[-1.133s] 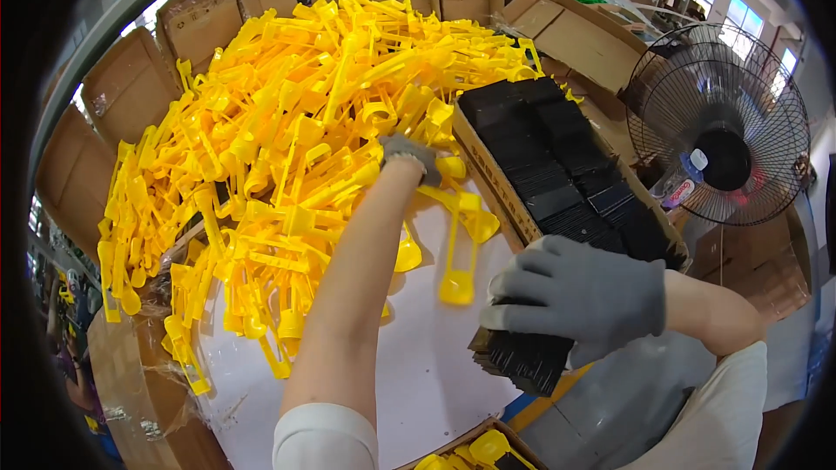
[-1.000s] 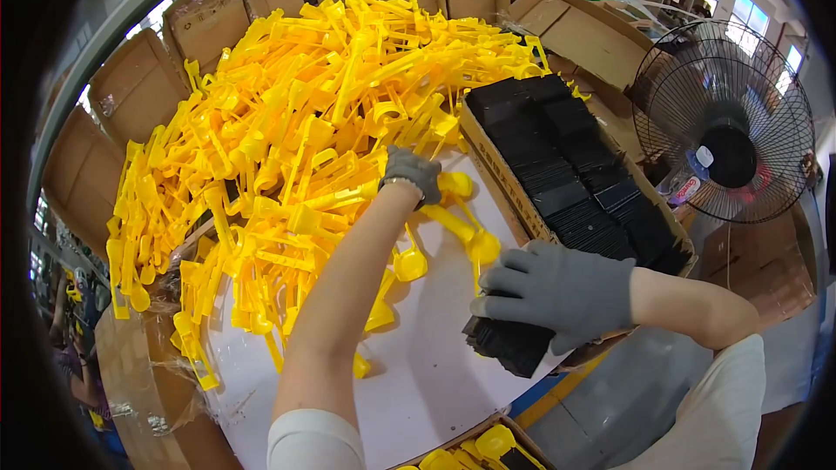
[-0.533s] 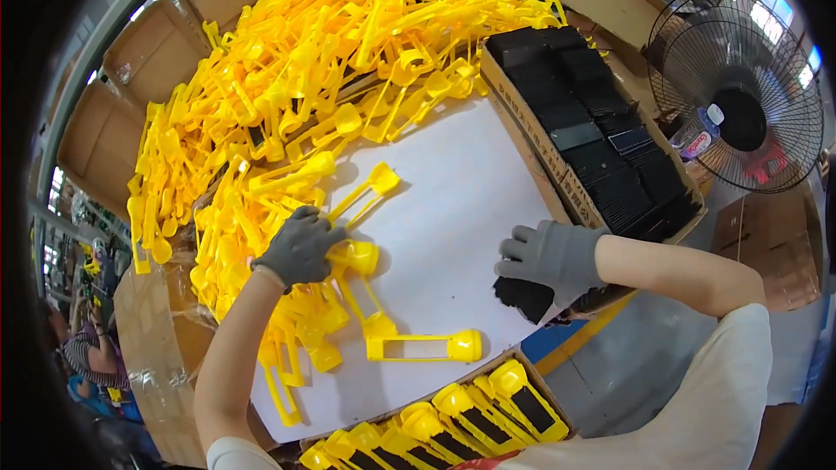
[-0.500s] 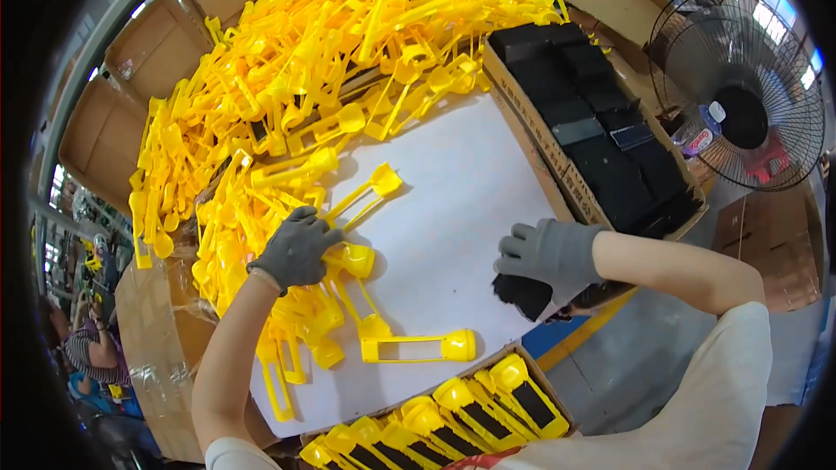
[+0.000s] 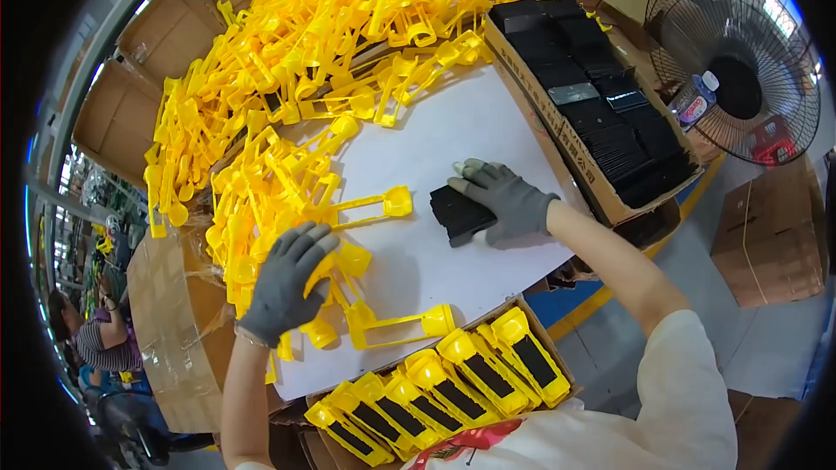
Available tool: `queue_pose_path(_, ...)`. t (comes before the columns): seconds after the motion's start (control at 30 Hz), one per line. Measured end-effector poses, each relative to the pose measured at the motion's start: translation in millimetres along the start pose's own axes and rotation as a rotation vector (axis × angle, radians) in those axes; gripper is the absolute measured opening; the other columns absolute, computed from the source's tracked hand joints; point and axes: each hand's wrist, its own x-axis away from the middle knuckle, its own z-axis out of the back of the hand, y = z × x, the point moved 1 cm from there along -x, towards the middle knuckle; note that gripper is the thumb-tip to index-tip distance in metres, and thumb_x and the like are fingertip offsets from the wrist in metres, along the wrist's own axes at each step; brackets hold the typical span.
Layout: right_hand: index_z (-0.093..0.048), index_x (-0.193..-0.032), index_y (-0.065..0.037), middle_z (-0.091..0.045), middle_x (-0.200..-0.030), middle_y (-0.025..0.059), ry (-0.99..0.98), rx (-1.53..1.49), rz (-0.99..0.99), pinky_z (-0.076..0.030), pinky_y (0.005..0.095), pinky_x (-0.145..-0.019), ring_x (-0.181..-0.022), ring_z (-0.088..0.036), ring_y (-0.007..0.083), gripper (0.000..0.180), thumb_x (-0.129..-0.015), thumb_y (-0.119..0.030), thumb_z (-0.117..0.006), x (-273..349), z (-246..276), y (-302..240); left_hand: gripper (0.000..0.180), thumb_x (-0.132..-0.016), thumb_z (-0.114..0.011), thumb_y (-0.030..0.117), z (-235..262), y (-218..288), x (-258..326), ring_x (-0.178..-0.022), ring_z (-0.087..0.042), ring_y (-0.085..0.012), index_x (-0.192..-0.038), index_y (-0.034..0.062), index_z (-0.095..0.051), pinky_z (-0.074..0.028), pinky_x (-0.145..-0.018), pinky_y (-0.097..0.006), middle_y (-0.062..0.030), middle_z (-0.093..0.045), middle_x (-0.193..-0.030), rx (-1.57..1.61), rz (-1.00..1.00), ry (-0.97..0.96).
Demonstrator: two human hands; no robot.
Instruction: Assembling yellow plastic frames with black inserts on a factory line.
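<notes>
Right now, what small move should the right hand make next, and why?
I'd probably loosen the right hand and leave the black stack where it is: it appears to rest on the white tabletop, and letting go would free those fingers for the yellow frame lying nearby, its long opening unfilled.

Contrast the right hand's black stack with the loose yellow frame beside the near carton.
The black stack is dark; the yellow frame is bright and glossy.
The stack is compact; the frame is long with an open middle.
The right hand holds the stack; no hand touches the frame.
Both show against the white tabletop.
</notes>
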Motion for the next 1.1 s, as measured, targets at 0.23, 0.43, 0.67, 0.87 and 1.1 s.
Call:
queue_pose_path(0.23,-0.032,-0.147,-0.016,-0.027,-0.152,0.0195,0.146,0.116,-0.128,-0.012,0.0498,-0.115,-0.143,-0.018,0.0362,0.08,-0.086,-0.065,-0.044,-24,-24,7,0.042,-0.077,-0.064,0.006,-23,72,26,-0.119,-0.051,-0.0381,-0.117,0.0019,-0.057,-0.042,-0.1,-0.043,-0.017,-0.056,-0.125,0.222,0.107,0.142)
queue_pose_path(0.43,-0.04,-0.143,-0.019,-0.032,-0.149,0.0177,0.39,0.107,-0.207,-0.013,0.0529,-0.113,-0.14,-0.024,0.0376,0.06,-0.092,-0.05,-0.044,-9,-39,-7,0.032,-0.079,-0.064,0.004,-48,93,59,-0.107,-0.057,-0.0335,-0.111,0.0056,-0.061,-0.048,-0.089,-0.04,-0.0127,-0.06,-0.12,0.25,0.268,0.235)
queue_pose_path(0.67,-0.063,-0.113,-0.015,-0.059,-0.108,0.0087,0.611,-0.184,-0.155,-0.046,0.0387,-0.087,-0.103,-0.056,0.0281,0.036,-0.079,-0.022,-0.069,48,-2,-25,0.024,-0.08,-0.064,0.008,-69,101,79,-0.081,-0.064,-0.0286,-0.104,0.0119,-0.067,-0.052,-0.071,-0.037,-0.0078,-0.069,-0.093,0.189,0.648,0.213)
queue_pose_path(0.87,-0.071,-0.092,-0.015,-0.057,-0.094,0.0026,0.44,-0.253,-0.199,-0.051,0.0341,-0.074,-0.091,-0.059,0.0215,0.018,-0.074,-0.011,-0.072,75,-10,-33,0.053,-0.083,-0.061,0.055,-106,151,2,-0.061,-0.066,-0.0293,-0.105,0.0063,-0.062,-0.05,-0.052,-0.04,-0.012,-0.066,-0.067,-0.085,0.739,0.056)
queue_pose_path(1.1,-0.065,-0.106,-0.017,-0.054,-0.109,0.0042,0.25,-0.193,-0.173,-0.049,0.0375,-0.085,-0.101,-0.057,0.0246,0.034,-0.073,-0.019,-0.073,71,-20,-22,0.048,-0.078,-0.065,0.049,-131,139,-8,-0.064,-0.067,-0.0311,-0.091,0.0026,-0.06,-0.052,-0.056,-0.042,-0.0152,-0.066,-0.068,-0.004,0.689,-0.126)
